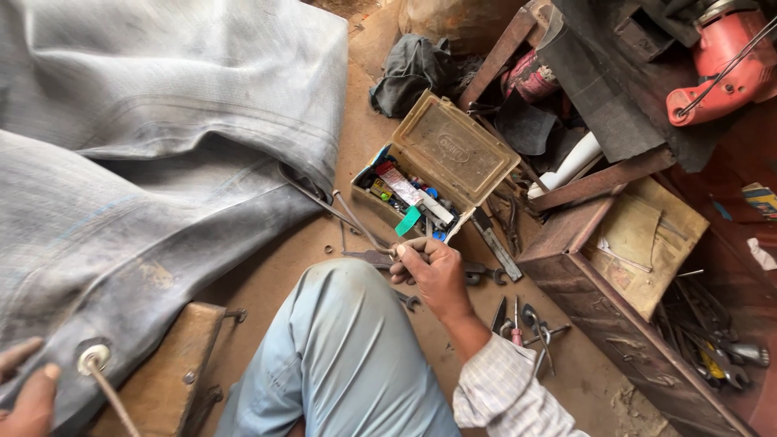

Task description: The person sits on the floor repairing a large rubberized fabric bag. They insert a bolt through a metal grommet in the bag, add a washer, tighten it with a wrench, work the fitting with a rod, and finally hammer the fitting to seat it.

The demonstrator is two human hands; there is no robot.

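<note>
A large grey rubber inner tube [146, 146] fills the left side, folded over itself. My left hand [28, 392] rests on its lower edge beside a white valve [94, 357] with a thin stem. My right hand [433, 271] reaches forward past my knee [340, 356], its fingers closed on a small metal tool by the open box. That small beige plastic box [453, 150] has its lid tipped back and holds tubes, a green tag and several small items. Thin metal rods [356, 222] lie between tube and box.
A wooden block [174, 364] lies under the tube's edge. Wrenches, scissors and pliers [526, 324] are scattered on the dirt floor. A rusty metal tool chest [615, 316] stands at right, a red power drill [724, 61] at top right, a dark cloth [417, 69] behind the box.
</note>
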